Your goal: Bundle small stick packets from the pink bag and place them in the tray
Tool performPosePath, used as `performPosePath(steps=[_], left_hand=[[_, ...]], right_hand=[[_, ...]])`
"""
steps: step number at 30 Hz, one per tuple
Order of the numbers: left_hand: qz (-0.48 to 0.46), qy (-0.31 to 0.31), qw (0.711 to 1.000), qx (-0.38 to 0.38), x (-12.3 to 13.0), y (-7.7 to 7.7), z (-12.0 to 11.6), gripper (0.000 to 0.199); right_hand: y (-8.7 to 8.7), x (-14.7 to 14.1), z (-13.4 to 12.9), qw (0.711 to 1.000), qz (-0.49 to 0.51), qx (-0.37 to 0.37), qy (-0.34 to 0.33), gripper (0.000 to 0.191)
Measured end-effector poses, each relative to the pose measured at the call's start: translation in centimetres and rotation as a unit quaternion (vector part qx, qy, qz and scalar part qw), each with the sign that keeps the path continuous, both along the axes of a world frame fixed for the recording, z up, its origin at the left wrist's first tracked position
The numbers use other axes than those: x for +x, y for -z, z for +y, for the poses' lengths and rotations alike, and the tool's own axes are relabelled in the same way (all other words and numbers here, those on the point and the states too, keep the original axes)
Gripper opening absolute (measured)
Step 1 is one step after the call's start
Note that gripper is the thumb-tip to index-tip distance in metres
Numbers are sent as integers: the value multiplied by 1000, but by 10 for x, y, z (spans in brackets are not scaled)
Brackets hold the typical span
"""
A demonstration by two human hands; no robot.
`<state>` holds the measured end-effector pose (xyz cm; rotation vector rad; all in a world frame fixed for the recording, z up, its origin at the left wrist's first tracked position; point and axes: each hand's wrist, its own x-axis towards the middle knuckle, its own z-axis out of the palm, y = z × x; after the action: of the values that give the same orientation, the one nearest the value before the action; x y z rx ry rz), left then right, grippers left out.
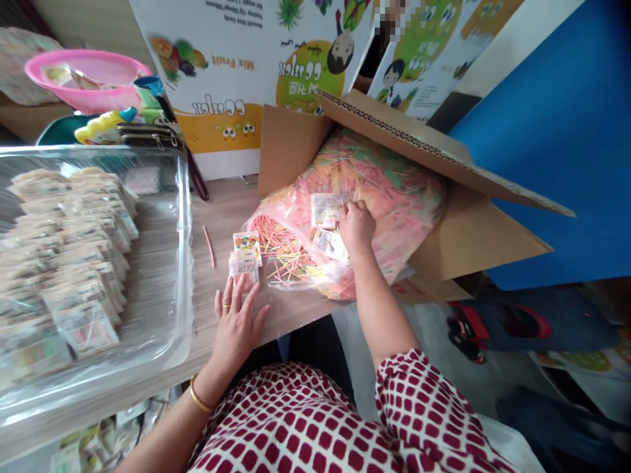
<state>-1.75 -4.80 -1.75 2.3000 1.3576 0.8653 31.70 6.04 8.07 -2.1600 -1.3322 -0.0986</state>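
My left hand [237,322] lies with fingers spread at the lower edge of a small pile of printed packets [243,264] on the table. Farther right, my right hand [357,226] has its fingers closed at the edge of a small clear packet [325,209], over a large plastic bag. A second packet [329,245] rests just below it on the bag. Thin pink, yellow and green sticks [286,246] spill from the open mouth of the bag [394,197], which leans out of a cardboard box [444,240].
On the left, a clear plastic tray [185,263] holds rows of filled packets [83,263]. One loose pink stick [210,246] lies on the table [207,210]. Behind are a pink basin [89,98], a dark pouch [148,135] and printed cartons [217,72]. A blue panel [552,144] stands right.
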Motion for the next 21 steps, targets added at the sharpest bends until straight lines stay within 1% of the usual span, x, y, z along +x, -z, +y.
performPosePath(steps=[2,3,4,5,6,7,8,9,10,11,12,13,15,16,18,20,21], left_hand=[[-83,5,996,-22,0,-10,4,43],[-139,4,989,-50,2,-16,6,42],[-204,-1,975,-90,5,-23,9,43],[-274,-9,950,-148,9,-29,12,44],[-350,-13,911,-218,14,-35,15,45],[-417,-10,862,-287,20,-39,18,46],[-470,-8,812,-345,25,-42,20,44],[-506,-7,768,-392,29,-44,23,42],[-528,-11,735,-425,32,-43,25,39],[-540,-21,713,-446,33,-41,26,37],[-545,-36,701,-459,32,-38,26,35],[-546,-54,694,-465,31,-35,27,34],[-545,-89,694,-463,25,-28,25,34],[-542,-101,699,-455,22,-25,25,34],[-532,-115,715,-439,17,-22,23,36],[-524,-112,726,-431,16,-21,22,39],[-525,-104,726,-432,17,-21,21,40]], right_hand=[[-7,-4,-10,998,23,51,-12,10],[-10,-12,-16,996,54,68,-31,9],[-11,-23,-24,991,95,72,-62,11],[-12,-37,-32,981,149,67,-107,13],[-10,-53,-42,965,203,44,-162,15],[-7,-71,-51,943,246,2,-222,17],[-3,-87,-59,922,273,-38,-273,18],[1,-102,-66,903,282,-85,-313,18],[6,-113,-71,886,276,-129,-350,17],[11,-119,-74,878,254,-160,-373,15],[15,-122,-76,883,212,-178,-378,13],[19,-121,-75,897,154,-185,-370,14],[25,-114,-71,926,8,-182,-330,26],[27,-111,-69,929,-63,-186,-315,33],[33,-108,-64,911,-167,-205,-315,41],[40,-112,-61,891,-222,-218,-331,41],[42,-116,-59,884,-240,-221,-334,39]])
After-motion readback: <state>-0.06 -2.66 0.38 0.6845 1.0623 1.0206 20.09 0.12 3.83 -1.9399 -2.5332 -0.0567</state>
